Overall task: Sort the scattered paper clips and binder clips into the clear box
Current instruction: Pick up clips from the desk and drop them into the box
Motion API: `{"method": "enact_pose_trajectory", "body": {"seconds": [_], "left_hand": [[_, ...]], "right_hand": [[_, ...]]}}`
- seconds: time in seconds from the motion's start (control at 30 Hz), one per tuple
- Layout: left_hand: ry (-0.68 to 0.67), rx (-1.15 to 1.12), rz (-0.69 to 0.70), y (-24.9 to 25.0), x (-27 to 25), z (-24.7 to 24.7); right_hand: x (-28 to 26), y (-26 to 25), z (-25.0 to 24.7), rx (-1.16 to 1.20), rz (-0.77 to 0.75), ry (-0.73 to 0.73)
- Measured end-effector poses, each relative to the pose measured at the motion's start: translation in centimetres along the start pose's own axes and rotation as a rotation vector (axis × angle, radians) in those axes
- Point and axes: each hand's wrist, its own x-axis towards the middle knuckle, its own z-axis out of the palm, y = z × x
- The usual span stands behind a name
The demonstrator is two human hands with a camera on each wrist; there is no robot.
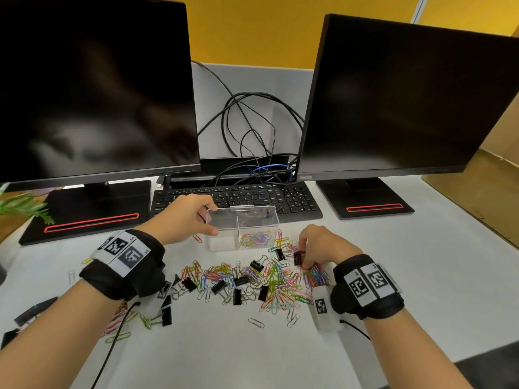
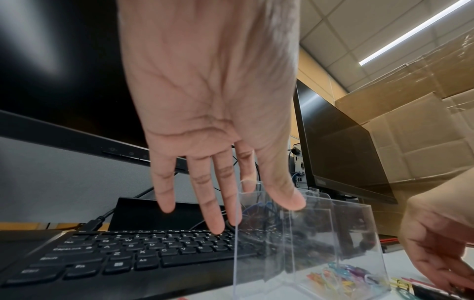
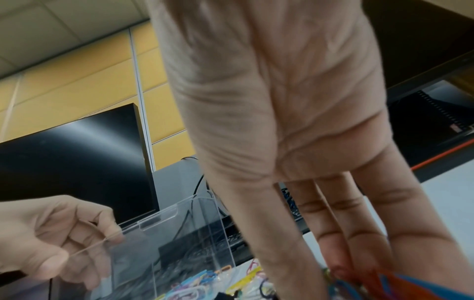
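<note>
Clips [image 1: 252, 279] lie scattered on desk [image 1: 421, 262] in front of box [image 1: 243, 230]; some paper clips already in its right compartment. Left hand [image 1: 187, 217] grips box's left end, prob. to steady it. Right hand [image 1: 320, 245] pinches a binder clip [image 1: 297, 259] w/ fingertips, likely next in.

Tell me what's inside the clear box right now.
The clear box has two compartments. The right one holds a pile of coloured paper clips; the left one looks empty, no binder clips visible. The left hand grips its left end, covering part of that wall.
</note>
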Motion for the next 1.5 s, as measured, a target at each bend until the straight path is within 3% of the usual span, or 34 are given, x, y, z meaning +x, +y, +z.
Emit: {"method": "enact_pose_trajectory", "body": {"seconds": [0.57,1.2,1.37,1.5], "left_hand": [[0.004,-0.022,-0.004,-0.1,0.0,0.1],[0.011,-0.029,0.011,-0.4,0.0,0.1],[0.010,-0.027,0.014,-0.4,0.1,0.1],[0.009,-0.037,0.009,-0.5,0.1,0.2]], "right_hand": [[1.2,-0.3,0.0,-0.072,-0.038,0.084],[0.5,-1.5,-3.7,0.155,-0.093,0.370],[-0.2,-2.5,-4.5,0.292,-0.226,0.547],[0.0,-3.7,-4.8,0.337,-0.333,0.608]]}}
